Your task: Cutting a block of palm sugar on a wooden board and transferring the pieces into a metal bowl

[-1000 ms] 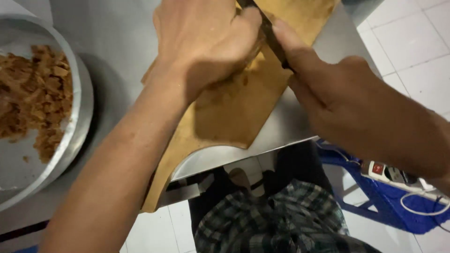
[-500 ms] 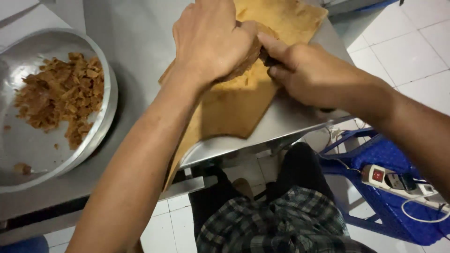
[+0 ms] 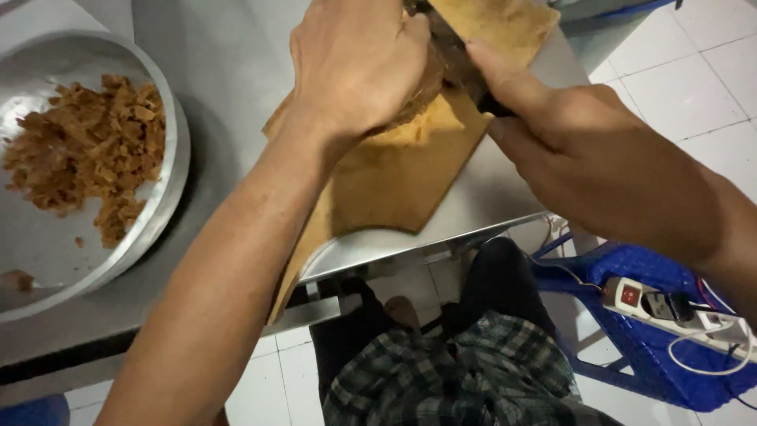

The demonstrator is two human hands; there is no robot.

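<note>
Since half a second ago the metal bowl of brown shreds sits farther left on the steel table; left hand cups brown food on the wooden board overhanging the near edge; right hand grips the knife, white tiles beyond

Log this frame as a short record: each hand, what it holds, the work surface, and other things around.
left hand: pressed down on a brown piece of food on the board
right hand: grips a knife, blade against the food
cutting board: wooden, on a steel table, overhanging its edge
metal bowl: left of board, holds brown chopped pieces
floor: power strip on a blue stool
</note>
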